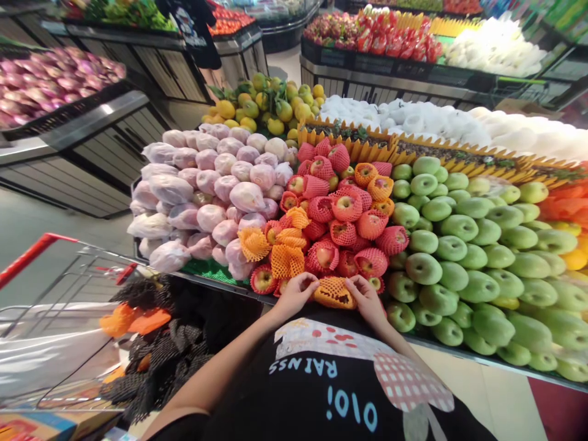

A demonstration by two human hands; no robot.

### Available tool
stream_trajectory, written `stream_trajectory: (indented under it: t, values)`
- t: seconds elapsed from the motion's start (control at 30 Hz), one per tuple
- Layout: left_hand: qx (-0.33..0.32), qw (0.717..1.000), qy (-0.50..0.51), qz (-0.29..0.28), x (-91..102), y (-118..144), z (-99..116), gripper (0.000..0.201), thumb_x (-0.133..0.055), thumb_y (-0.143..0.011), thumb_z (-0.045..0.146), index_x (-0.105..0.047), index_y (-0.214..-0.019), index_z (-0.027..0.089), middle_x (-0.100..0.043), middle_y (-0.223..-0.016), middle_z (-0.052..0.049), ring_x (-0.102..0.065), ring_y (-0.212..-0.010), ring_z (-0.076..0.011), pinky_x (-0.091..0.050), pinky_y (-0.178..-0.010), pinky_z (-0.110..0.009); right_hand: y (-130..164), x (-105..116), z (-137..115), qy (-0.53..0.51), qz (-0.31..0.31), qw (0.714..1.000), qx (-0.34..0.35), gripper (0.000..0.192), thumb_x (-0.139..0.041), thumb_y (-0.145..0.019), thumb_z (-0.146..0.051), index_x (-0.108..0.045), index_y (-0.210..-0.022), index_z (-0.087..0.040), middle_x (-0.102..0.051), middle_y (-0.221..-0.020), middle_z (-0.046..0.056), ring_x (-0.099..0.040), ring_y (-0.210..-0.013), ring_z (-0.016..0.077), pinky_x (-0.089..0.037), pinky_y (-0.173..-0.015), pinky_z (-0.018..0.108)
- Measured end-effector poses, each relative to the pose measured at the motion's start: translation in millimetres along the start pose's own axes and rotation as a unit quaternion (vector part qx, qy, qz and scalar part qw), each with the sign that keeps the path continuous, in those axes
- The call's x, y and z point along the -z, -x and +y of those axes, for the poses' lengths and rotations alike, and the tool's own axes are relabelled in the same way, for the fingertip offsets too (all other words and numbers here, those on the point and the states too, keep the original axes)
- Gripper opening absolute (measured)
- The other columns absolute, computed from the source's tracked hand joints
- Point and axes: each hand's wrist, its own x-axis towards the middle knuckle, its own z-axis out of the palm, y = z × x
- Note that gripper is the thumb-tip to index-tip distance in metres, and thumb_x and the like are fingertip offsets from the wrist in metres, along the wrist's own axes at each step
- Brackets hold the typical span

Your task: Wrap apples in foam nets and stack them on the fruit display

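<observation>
Close to my body, an orange foam fruit net [334,293] is stretched sideways between my two hands. Dark patches show through its mesh, and I cannot tell whether a fruit is inside. My left hand [301,291] pinches its left end, and my right hand [365,294] pinches the right end. Just beyond are red apples [346,205] in pink foam nets, some in orange ones. Several orange foam nets [287,260] lie bunched on the apples, left of centre.
Plastic-wrapped pale pink fruit [225,184] is piled on the left, green apples [454,269] on the right. Yellow-green citrus [271,104] sits behind. A shopping cart [59,275] with a red handle stands at left, near a heap of black foam nets [160,349].
</observation>
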Motion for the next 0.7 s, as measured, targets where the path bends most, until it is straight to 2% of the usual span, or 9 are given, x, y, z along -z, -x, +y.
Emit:
stream_trajectory:
  t: [0.07,0.13,0.3,0.4,0.57,0.7]
  values:
    - [-0.017,0.997,-0.065,0.046,-1.6,0,-2,0.025,-0.062,-0.088,0.043,-0.06,-0.085,0.018,-0.063,-0.081,-0.001,-0.056,-0.073,-0.0164,-0.044,-0.07,-0.028,-2,-2,2,0.032,0.017,0.999,0.018,0.046,-0.077,-0.074,-0.066,-0.06,-0.076,-0.023,-0.057,-0.072,-0.002,-0.052,-0.069,0.016,-0.045,-0.066,0.029]
    - [-0.024,0.99,-0.118,0.066,-2.2,2,-1,0.019,-0.059,-0.09,0.038,-0.058,-0.083,0.02,-0.061,-0.076,0.0,-0.055,-0.071,-0.017,-0.041,-0.07,-0.029,-1,-3,4,0.057,0.029,0.998,0.03,0.044,-0.075,-0.077,-0.065,-0.061,-0.078,-0.023,-0.057,-0.074,-0.002,-0.052,-0.07,0.0165,-0.044,-0.065,0.029]
    - [-0.016,0.988,-0.149,0.044,-4.0,6,2,0.018,-0.057,-0.091,0.036,-0.053,-0.08,0.022,-0.054,-0.067,0.003,-0.049,-0.064,-0.0163,-0.035,-0.067,-0.029,4,-5,5,0.072,0.025,0.996,0.042,0.038,-0.068,-0.085,-0.063,-0.062,-0.082,-0.025,-0.058,-0.073,-0.002,-0.051,-0.068,0.017,-0.044,-0.063,0.029]
    - [-0.023,0.994,-0.1,0.032,-8.2,6,9,0.027,-0.059,-0.091,0.045,-0.053,-0.081,0.021,-0.054,-0.072,0.003,-0.048,-0.068,-0.0152,-0.037,-0.067,-0.027,3,-4,4,0.046,0.023,0.998,0.047,0.041,-0.068,-0.084,-0.066,-0.06,-0.08,-0.026,-0.056,-0.071,-0.003,-0.049,-0.064,0.0162,-0.043,-0.06,0.028]
    - [-0.028,0.997,0.074,-0.024,-15.4,3,29,0.048,-0.07,-0.081,0.064,-0.056,-0.086,0.018,-0.057,-0.083,0.0,-0.052,-0.076,-0.014,-0.043,-0.072,-0.026,3,1,0,-0.032,0.045,0.997,0.053,0.045,-0.066,-0.083,-0.07,-0.055,-0.081,-0.027,-0.057,-0.075,-0.003,-0.05,-0.065,0.0159,-0.046,-0.061,0.028]
    - [-0.006,0.981,0.183,-0.064,-17.4,1,32,0.05,-0.083,-0.072,0.058,-0.054,-0.08,0.018,-0.061,-0.103,-0.005,-0.058,-0.092,-0.015,-0.047,-0.084,-0.027,6,4,-2,-0.091,0.063,0.993,0.043,0.043,-0.069,-0.081,-0.069,-0.056,-0.083,-0.028,-0.067,-0.091,-0.001,-0.059,-0.077,0.0174,-0.052,-0.071,0.03]
